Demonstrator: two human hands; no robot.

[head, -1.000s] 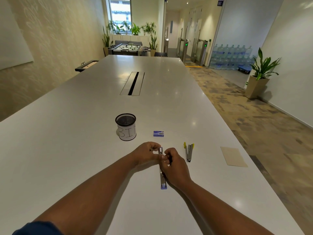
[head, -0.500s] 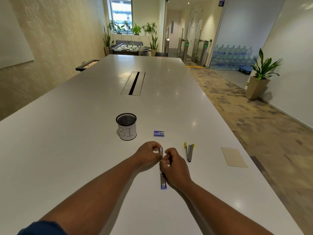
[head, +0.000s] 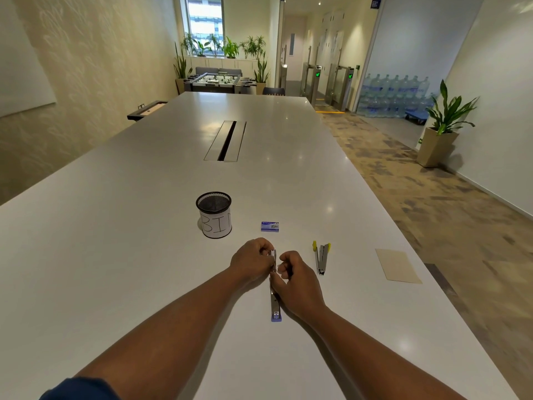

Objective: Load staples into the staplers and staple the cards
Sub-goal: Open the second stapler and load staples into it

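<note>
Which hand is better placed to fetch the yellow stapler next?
The right hand, probably. The yellow stapler lies on the table just to its right, apart from it, while the left hand sits on the far side of the blue stapler that both hands are working on.

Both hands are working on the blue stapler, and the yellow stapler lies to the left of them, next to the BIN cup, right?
Not quite. In the head view the yellow stapler lies right of both hands, apart from the BIN cup. The rest holds: left hand and right hand work on the blue stapler.

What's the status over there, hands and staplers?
Left hand and right hand both pinching the far end of the blue stapler, laid open flat. Yellow stapler, staple box, card untouched. Nothing in the way.
</note>
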